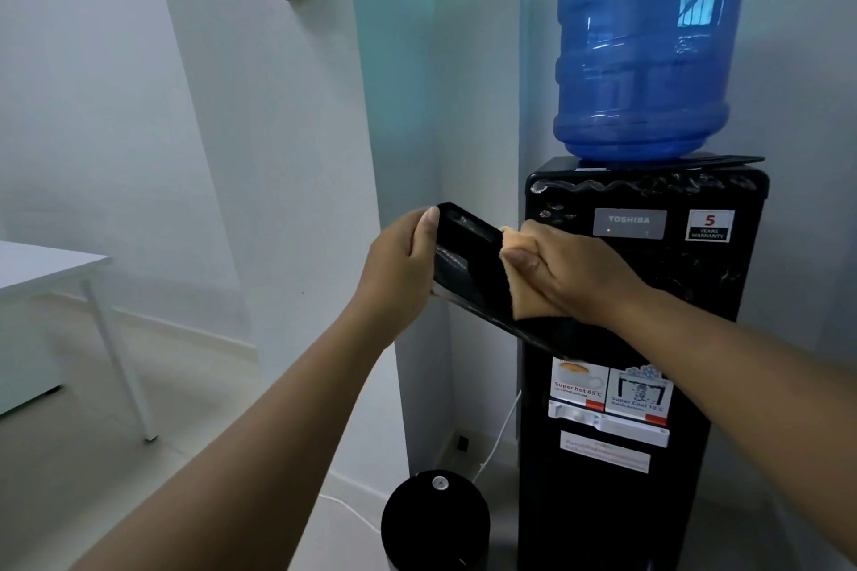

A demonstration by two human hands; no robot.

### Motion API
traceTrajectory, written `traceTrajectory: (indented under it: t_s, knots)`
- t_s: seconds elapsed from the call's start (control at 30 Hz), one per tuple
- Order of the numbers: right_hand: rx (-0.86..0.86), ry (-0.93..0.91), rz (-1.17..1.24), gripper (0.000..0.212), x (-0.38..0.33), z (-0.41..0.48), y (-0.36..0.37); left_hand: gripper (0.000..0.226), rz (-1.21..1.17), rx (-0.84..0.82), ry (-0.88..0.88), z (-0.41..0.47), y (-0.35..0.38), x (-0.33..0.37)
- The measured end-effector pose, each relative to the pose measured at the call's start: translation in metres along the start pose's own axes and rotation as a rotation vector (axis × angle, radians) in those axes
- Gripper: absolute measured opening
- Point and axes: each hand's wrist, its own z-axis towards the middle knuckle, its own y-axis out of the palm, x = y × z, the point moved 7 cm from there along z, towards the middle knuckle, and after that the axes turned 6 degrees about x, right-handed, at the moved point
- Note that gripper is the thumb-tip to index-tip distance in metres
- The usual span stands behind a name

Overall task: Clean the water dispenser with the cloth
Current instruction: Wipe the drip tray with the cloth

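A black water dispenser (649, 501) stands at the right with a blue water bottle (644, 42) upside down on top. My left hand (399, 260) grips the left end of a black drip tray (468, 269), held tilted in the air in front of the dispenser's upper left. My right hand (575, 274) is closed on an orange cloth (524, 292) and presses it against the tray's inner face. The tray's right end is hidden behind my right hand and forearm.
A black round-lidded bin (436, 519) stands on the floor left of the dispenser, with a white cable (501, 436) running down beside it. A white table (55, 274) is at the far left. Pale walls close in behind.
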Motion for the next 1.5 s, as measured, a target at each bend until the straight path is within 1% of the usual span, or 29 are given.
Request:
traceTrajectory:
  t_s: [0.07, 0.17, 0.23, 0.27, 0.37, 0.43, 0.5, 0.6, 0.67, 0.73, 0.8, 0.83, 0.9, 0.97, 1.03, 1.1, 1.13, 1.17, 1.2, 1.27, 1.3, 1.33, 1.37, 1.4, 1.43, 1.47, 1.5]
  knots:
    - [-0.016, 0.007, -0.075, 0.062, 0.01, -0.005, -0.004, 0.041, -0.033, 0.036, -0.038, 0.004, -0.009, -0.007]
    - [0.012, 0.02, -0.149, 0.061, 0.012, -0.006, -0.009, 0.042, -0.088, 0.059, -0.1, 0.004, -0.011, -0.014]
    - [0.082, 0.003, -0.142, 0.051, -0.008, 0.005, -0.005, 0.041, -0.068, 0.055, -0.054, -0.001, 0.0, -0.007]
    - [0.13, -0.041, -0.14, 0.047, -0.024, 0.013, -0.003, 0.039, -0.053, 0.039, -0.019, -0.005, 0.008, -0.001]
    - [0.207, -0.116, -0.102, 0.042, -0.051, 0.027, -0.002, 0.036, -0.036, -0.015, 0.021, -0.013, 0.023, 0.01]
    - [0.171, -0.124, -0.013, 0.043, -0.044, 0.026, 0.001, 0.038, -0.037, -0.034, 0.005, -0.01, 0.021, 0.007]
    - [0.12, -0.128, 0.055, 0.046, -0.032, 0.017, 0.006, 0.04, -0.044, -0.026, -0.053, -0.005, 0.014, -0.004]
    - [0.142, -0.216, -0.036, 0.042, -0.026, 0.002, 0.005, 0.044, -0.068, 0.008, -0.152, -0.003, 0.007, -0.02]
    - [0.209, -0.29, -0.119, 0.032, -0.028, -0.004, -0.003, 0.046, -0.086, 0.017, -0.206, -0.004, 0.006, -0.027]
    - [0.322, -0.36, -0.166, 0.026, -0.041, -0.006, -0.014, 0.047, -0.119, 0.029, -0.25, -0.005, 0.006, -0.031]
    - [0.377, -0.36, -0.085, 0.027, -0.058, -0.004, -0.019, 0.051, -0.118, 0.04, -0.248, -0.007, 0.006, -0.03]
    - [0.371, -0.34, -0.008, 0.028, -0.066, -0.002, -0.019, 0.054, -0.107, 0.041, -0.24, -0.006, 0.007, -0.03]
    - [0.302, -0.37, 0.075, 0.03, -0.082, 0.002, -0.016, 0.056, -0.095, 0.028, -0.229, -0.007, 0.009, -0.031]
    - [0.13, -0.398, 0.069, 0.022, -0.09, 0.006, -0.005, 0.053, -0.094, 0.016, -0.23, -0.008, 0.01, -0.03]
    - [-0.067, -0.351, 0.094, 0.024, -0.087, 0.01, 0.01, 0.05, -0.12, 0.002, -0.238, -0.008, 0.01, -0.029]
    - [-0.177, -0.347, 0.14, 0.026, -0.086, 0.008, 0.02, 0.049, -0.114, 0.006, -0.238, -0.007, 0.005, -0.029]
    - [-0.208, -0.373, 0.139, 0.026, -0.086, 0.003, 0.022, 0.05, -0.092, 0.018, -0.23, -0.006, 0.001, -0.029]
    - [-0.206, -0.415, 0.065, 0.028, -0.087, -0.001, 0.022, 0.05, -0.074, 0.03, -0.224, -0.004, -0.003, -0.031]
    - [-0.159, -0.464, -0.053, 0.028, -0.087, -0.004, 0.019, 0.05, -0.073, 0.043, -0.224, -0.002, -0.006, -0.034]
    - [0.06, -0.518, -0.212, 0.022, -0.081, -0.009, 0.006, 0.046, -0.1, 0.049, -0.236, -0.001, -0.01, -0.034]
    - [0.153, -0.47, -0.244, 0.027, -0.074, -0.009, -0.001, 0.045, -0.107, 0.039, -0.238, -0.001, -0.01, -0.033]
    - [0.188, -0.383, -0.255, 0.042, -0.065, -0.009, -0.004, 0.045, -0.101, 0.03, -0.238, -0.001, -0.008, -0.032]
    - [0.149, -0.263, -0.234, 0.058, -0.054, -0.007, -0.004, 0.045, -0.093, 0.022, -0.234, -0.001, -0.005, -0.031]
    - [0.11, -0.14, -0.179, 0.069, -0.045, -0.006, -0.003, 0.045, -0.087, 0.021, -0.235, -0.002, -0.003, -0.029]
    - [0.071, -0.064, -0.108, 0.07, -0.041, -0.008, -0.001, 0.044, -0.091, 0.022, -0.24, -0.003, -0.002, -0.028]
    - [0.068, -0.064, -0.073, 0.066, -0.043, -0.012, 0.0, 0.043, -0.103, 0.023, -0.249, -0.004, 0.0, -0.029]
    - [0.104, -0.124, -0.083, 0.061, -0.047, -0.016, -0.001, 0.042, -0.12, 0.022, -0.262, -0.004, 0.002, -0.03]
